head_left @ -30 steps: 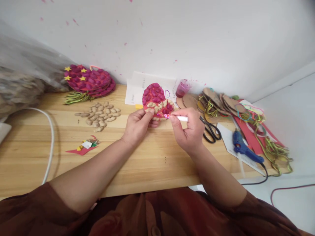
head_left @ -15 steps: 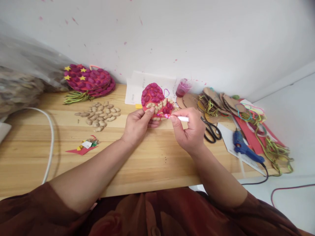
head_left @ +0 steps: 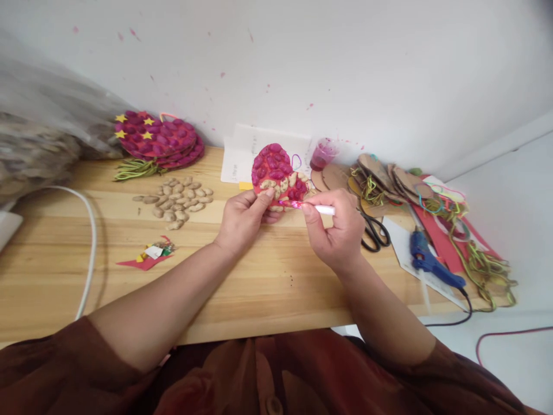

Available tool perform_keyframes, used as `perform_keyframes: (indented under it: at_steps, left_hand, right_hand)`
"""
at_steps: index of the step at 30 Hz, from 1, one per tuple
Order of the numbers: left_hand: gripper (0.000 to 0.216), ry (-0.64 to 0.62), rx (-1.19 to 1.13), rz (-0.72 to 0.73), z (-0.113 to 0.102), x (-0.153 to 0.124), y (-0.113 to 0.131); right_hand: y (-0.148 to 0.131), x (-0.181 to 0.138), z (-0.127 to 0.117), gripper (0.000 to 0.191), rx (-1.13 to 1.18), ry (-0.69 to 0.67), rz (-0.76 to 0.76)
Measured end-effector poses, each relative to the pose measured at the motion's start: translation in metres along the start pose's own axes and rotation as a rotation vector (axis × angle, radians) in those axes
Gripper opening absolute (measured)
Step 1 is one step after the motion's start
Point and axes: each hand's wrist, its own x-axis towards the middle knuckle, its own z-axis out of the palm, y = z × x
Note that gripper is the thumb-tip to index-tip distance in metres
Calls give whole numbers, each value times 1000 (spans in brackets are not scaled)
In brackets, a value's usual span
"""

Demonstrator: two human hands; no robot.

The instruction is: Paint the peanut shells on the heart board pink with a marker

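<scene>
My left hand [head_left: 248, 219] grips the lower left edge of a red gourd-shaped plaque [head_left: 272, 164], thumb on its front. Magenta-painted peanuts cover the upper lobe and part of the lower one; several peanuts on the lower lobe are bare tan. A purple cord loop [head_left: 296, 161] shows at its right. My right hand [head_left: 334, 227] is closed on a white-handled paintbrush [head_left: 324, 210], whose magenta-stained tip points left at the plaque's lower part, close to my left thumb. Whether the bristles touch a peanut I cannot tell. Behind stands a clear cup of magenta paint [head_left: 322, 157].
Loose peanuts [head_left: 175, 199] and paper scraps [head_left: 151, 255] lie left. Finished magenta plaques [head_left: 159, 141] lean at the wall beside a plastic bag [head_left: 38, 138]. Rightward are cardboard pieces [head_left: 375, 173], black scissors [head_left: 375, 230], a blue glue gun [head_left: 432, 259] and green cords [head_left: 486, 268].
The plaque, both hands and the brush sit slightly further right in the view, which has itself shifted a little. Both grips are the same.
</scene>
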Motion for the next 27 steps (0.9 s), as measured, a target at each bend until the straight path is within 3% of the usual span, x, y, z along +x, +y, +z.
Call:
perform_keyframes:
  at_steps: [27]
  left_hand:
    - [42, 34, 5, -38, 0, 1, 2]
  right_hand:
    - [2, 0, -2, 5, 29, 5, 2]
